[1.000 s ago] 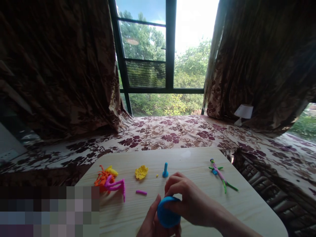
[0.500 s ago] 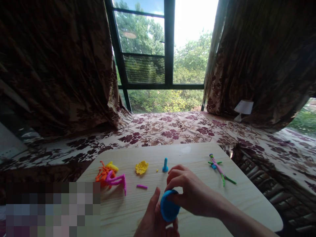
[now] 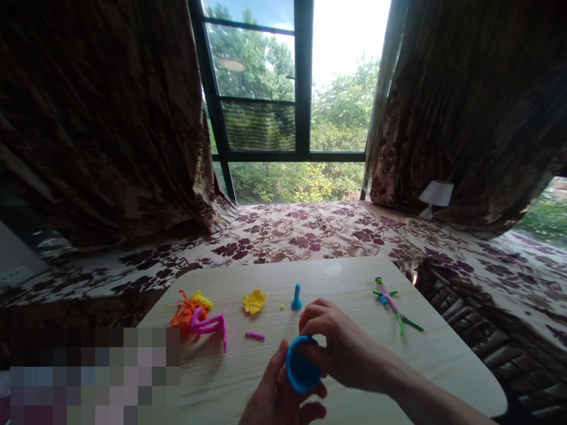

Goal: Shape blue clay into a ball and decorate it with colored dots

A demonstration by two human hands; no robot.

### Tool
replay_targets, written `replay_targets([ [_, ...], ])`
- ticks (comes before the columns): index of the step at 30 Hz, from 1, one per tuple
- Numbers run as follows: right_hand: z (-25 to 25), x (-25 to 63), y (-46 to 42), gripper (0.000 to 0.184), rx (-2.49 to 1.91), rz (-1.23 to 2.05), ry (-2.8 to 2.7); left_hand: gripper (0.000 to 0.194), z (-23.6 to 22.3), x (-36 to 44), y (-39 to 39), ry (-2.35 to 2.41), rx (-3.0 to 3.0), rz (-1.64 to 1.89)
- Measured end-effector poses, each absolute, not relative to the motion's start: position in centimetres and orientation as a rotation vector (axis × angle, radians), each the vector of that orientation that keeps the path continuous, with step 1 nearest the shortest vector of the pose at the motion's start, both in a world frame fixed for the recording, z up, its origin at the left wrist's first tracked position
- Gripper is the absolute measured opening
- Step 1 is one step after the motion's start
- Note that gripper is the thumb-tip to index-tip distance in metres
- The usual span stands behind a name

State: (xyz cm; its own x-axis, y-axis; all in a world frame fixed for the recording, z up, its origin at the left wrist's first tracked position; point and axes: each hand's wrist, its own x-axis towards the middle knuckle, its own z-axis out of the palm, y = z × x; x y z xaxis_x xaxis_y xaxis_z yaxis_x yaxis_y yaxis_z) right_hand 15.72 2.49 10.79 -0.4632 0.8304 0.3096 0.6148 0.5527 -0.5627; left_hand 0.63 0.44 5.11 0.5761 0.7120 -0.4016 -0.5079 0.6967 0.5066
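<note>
A blue clay bowl (image 3: 305, 373), shallow and round, is held over the near part of the table with its hollow facing me. My left hand (image 3: 278, 386) supports it from the left and below, its thumb along the rim. On the right side, my right hand (image 3: 334, 339) pinches the upper rim, thumb inside the hollow and fingers behind. Just beyond my right hand stands a small blue clay stem with a wider base (image 3: 296, 297). Left of that lie a tiny yellow bit (image 3: 282, 307), a yellow textured clay disc (image 3: 254, 301) and a short magenta clay stick (image 3: 254, 336).
Orange clay strands (image 3: 183, 319) and a magenta clay piece (image 3: 212, 323) lie at the table's left. A pink and green clay figure (image 3: 390, 300) lies at the right. Beyond the wooden table (image 3: 354, 277) are a flowered cloth (image 3: 305, 230) and a white lamp (image 3: 436, 193).
The blue bowl has moved slightly up and left and tilted a little, showing more of its hollow. My left fingers have shifted beneath it. The pieces on the table stay put.
</note>
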Motion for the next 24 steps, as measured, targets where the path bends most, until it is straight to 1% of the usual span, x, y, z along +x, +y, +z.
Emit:
replay_targets([
  [2,10.8,15.7,2.5,0.003,-1.153,0.520,-2.246,0.038,5.3,0.7,0.3,0.627,0.360,0.746],
  [4,10.8,15.8,2.4,0.008,-1.155,0.506,-2.262,0.039,5.3,0.6,0.3,0.628,0.373,0.742],
  [7,10.9,15.9,2.4,0.004,-1.190,0.464,-2.248,0.041,4.8,0.4,0.4,0.618,0.328,0.704],
  [11,11.0,15.4,2.2,0.013,-1.157,0.425,-2.265,0.043,3.6,0.2,1.0,0.628,0.265,0.619],
  [14,11.1,15.1,2.2,0.002,-1.142,0.416,-2.243,0.051,3.0,0.2,1.3,0.578,0.287,0.604],
  [17,11.2,15.0,2.3,0.001,-1.194,0.443,-2.173,0.052,3.0,0.1,1.3,0.536,0.298,0.632],
  [21,11.0,15.4,2.4,0.010,-1.161,0.519,-2.223,0.047,3.7,0.1,0.8,0.558,0.338,0.659],
  [24,10.7,15.2,2.5,0.012,-1.160,0.552,-2.174,0.049,4.1,0.2,0.7,0.565,0.340,0.697],
])
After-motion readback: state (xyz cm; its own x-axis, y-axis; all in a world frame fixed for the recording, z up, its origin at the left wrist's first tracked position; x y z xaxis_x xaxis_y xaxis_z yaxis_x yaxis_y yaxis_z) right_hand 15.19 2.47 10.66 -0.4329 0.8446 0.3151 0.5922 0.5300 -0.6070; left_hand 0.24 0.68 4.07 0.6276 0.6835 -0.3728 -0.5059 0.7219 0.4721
